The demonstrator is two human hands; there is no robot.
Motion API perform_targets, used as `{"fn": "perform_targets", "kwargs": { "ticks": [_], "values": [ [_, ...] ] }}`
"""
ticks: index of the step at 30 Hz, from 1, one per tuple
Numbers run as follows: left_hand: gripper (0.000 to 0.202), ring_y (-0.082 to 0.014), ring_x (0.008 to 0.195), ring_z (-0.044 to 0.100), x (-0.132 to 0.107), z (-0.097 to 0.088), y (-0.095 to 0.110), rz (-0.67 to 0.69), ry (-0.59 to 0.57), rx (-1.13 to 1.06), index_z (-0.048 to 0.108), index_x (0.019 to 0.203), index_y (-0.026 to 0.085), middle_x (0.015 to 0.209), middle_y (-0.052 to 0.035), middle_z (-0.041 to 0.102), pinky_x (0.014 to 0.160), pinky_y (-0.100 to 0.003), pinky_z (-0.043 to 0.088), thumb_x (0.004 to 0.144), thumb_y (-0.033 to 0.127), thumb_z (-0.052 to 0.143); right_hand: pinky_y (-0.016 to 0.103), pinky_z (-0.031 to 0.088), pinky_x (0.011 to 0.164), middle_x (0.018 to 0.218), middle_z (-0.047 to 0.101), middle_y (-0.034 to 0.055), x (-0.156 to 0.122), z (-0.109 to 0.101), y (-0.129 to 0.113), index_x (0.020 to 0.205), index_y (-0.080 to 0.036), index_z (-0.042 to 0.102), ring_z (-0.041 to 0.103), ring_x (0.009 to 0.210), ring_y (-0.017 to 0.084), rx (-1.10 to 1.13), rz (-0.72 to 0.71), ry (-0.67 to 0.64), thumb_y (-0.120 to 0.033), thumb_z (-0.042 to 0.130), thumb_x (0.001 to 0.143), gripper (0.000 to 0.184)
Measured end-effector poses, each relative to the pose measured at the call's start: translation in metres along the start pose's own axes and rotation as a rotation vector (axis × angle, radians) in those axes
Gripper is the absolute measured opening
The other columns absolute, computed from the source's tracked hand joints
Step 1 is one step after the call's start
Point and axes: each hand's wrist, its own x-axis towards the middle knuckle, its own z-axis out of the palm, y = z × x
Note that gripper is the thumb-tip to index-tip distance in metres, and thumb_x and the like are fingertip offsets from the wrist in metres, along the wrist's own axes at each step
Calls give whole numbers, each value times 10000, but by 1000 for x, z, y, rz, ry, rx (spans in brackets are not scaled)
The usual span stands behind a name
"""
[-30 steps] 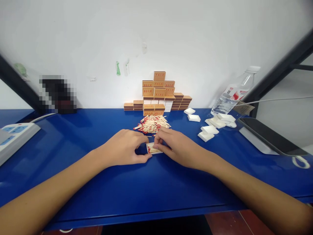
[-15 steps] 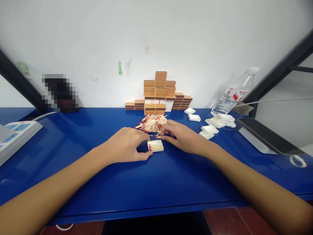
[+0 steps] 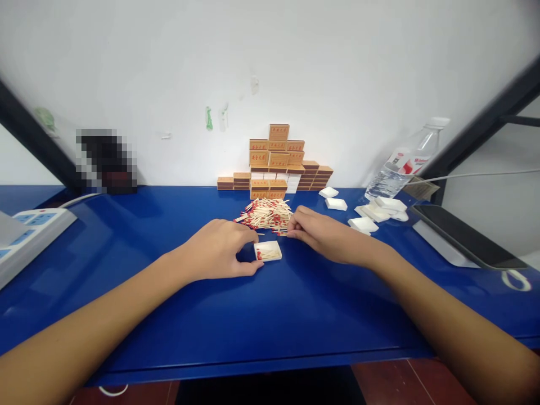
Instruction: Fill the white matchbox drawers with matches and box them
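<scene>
My left hand [image 3: 221, 248] grips the left end of a small white matchbox tray [image 3: 272, 246] between thumb and fingers, flat on the blue table. Several red-tipped matchsticks lie inside it, heads to the left. Just beyond the tray is a loose heap of matchsticks [image 3: 266, 212]. My right hand [image 3: 323, 235] is at the heap's near right edge, its thumb and fingertips pinched together on matchsticks [image 3: 281, 233]; how many it holds is hidden by the fingers.
Stacked matchboxes [image 3: 277, 145] stand against the wall behind the heap. Several white trays [image 3: 375, 212] lie to the right, near a water bottle [image 3: 405, 160] and a phone [image 3: 464, 233] propped on a white box. A power strip [image 3: 42, 233] sits at the left.
My right hand has shifted slightly right, away from the tray, and its fingers have drawn closer together. My left hand and the tray have stayed in place.
</scene>
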Motion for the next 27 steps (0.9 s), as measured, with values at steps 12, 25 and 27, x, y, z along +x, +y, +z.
{"fn": "perform_targets", "kwargs": {
  "ticks": [12,25,27],
  "values": [
    [272,-158,639,609,1,1,3,-11,-26,13,714,855,160,769,-14,704,588,-291,362,891,429,690,329,449,759,1106,599,84,-3,19,-39,1008,-189,578,599,881,197,-87,-117,-50,-230,499,1076,112],
    [265,-155,623,606,0,1,2,13,-8,1,728,874,169,755,-11,698,582,-288,373,898,428,679,335,432,759,1054,615,74,-2,15,-30,953,-210,555,564,872,201,-16,-142,-9,-261,497,1077,146],
    [255,-155,624,608,0,1,2,19,-2,10,716,858,170,743,-11,694,581,-285,370,895,420,682,333,435,762,1067,611,78,-1,16,-32,953,-209,559,568,883,199,14,-142,12,-242,498,1069,135]
  ]
}}
